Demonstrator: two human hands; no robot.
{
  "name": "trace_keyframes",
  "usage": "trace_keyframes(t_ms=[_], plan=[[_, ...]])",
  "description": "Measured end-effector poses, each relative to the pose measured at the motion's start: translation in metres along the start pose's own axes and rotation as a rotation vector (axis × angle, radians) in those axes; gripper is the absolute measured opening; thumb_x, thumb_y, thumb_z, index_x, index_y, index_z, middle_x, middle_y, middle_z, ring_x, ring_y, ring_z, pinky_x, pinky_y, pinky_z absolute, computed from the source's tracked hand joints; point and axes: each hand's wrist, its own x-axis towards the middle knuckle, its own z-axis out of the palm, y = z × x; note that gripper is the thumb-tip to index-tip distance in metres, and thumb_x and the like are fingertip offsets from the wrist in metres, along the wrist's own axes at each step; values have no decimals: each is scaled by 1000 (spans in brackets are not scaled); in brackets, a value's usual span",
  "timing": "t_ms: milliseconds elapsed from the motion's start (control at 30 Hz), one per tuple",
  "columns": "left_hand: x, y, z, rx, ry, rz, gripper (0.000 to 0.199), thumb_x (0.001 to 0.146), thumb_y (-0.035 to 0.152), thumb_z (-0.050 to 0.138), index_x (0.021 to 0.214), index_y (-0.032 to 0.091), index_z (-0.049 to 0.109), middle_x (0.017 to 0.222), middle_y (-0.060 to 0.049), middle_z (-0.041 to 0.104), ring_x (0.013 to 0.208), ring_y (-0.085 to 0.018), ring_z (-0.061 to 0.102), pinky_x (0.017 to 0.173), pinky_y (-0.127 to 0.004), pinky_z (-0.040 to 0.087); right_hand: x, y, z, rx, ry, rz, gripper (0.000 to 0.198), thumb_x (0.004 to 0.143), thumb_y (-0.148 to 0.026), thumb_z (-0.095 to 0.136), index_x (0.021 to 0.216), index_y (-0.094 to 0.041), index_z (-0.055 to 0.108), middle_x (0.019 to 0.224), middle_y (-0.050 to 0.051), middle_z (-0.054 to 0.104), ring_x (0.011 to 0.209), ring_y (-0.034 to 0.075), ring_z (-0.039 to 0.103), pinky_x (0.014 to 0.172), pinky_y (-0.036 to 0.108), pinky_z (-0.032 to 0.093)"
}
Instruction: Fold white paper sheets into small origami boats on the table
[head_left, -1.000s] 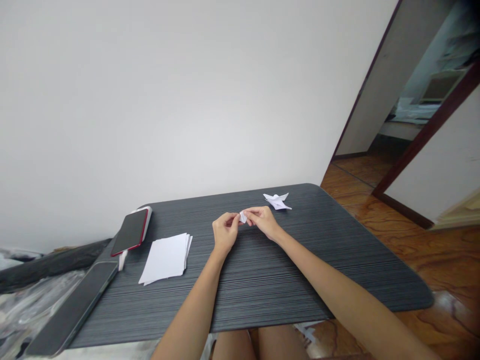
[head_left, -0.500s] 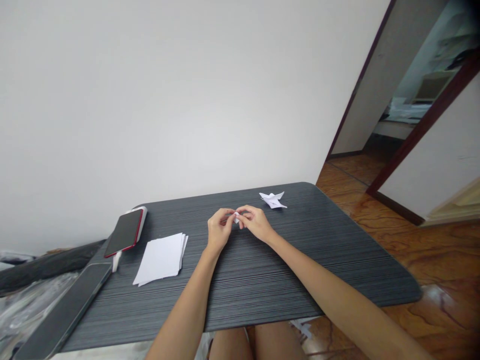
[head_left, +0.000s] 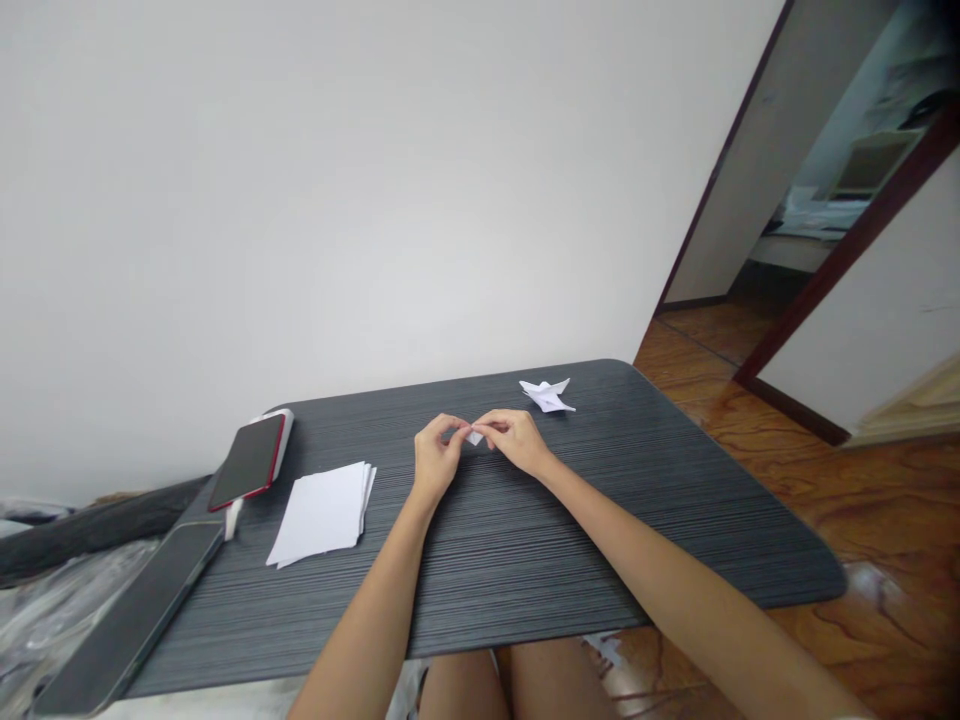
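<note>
Between my two hands is a small folded piece of white paper (head_left: 475, 438), low over the dark table. My left hand (head_left: 439, 450) pinches its left side between thumb and fingertips. From the right, my right hand (head_left: 514, 438) pinches the other side, so the fingertips of both hands nearly meet. Most of the paper is covered by the fingers; only a pointed lower part shows. Beyond my right hand lies a folded white paper figure (head_left: 548, 395) with several pointed ends.
A stack of white paper sheets (head_left: 322, 513) lies on the table (head_left: 525, 570) to the left. Past it, a dark tablet with a red edge (head_left: 249, 460) leans on a white stand. A long dark panel (head_left: 139, 620) runs along the left edge. A white wall (head_left: 420, 200) rises behind.
My fingers have shifted slightly on the small folded paper, and more of its lower point shows. The view has moved a little; the sheets and the folded figure stay in place.
</note>
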Motion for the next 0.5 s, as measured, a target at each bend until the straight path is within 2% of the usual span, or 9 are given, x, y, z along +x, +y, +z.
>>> trace_keyframes(t_ms=[233, 500], plan=[[-1, -8, 2, -4, 21, -6, 15, 74, 25, 51, 69, 16, 61, 71, -3, 61, 68, -14, 57, 62, -24, 47, 1, 1, 1, 20, -8, 25, 20, 73, -30, 55, 72, -13, 66, 63, 4, 63, 45, 9, 50, 48, 23, 43], [-1, -9, 1, -31, 56, -41, 15, 73, 27, 52, 69, 15, 61, 71, -3, 62, 68, -14, 58, 66, -26, 47, 1, 4, 0, 92, 1, 62, 20, 73, -29, 55, 74, -12, 65, 52, 1, 57, 45, 10, 50, 51, 24, 43]])
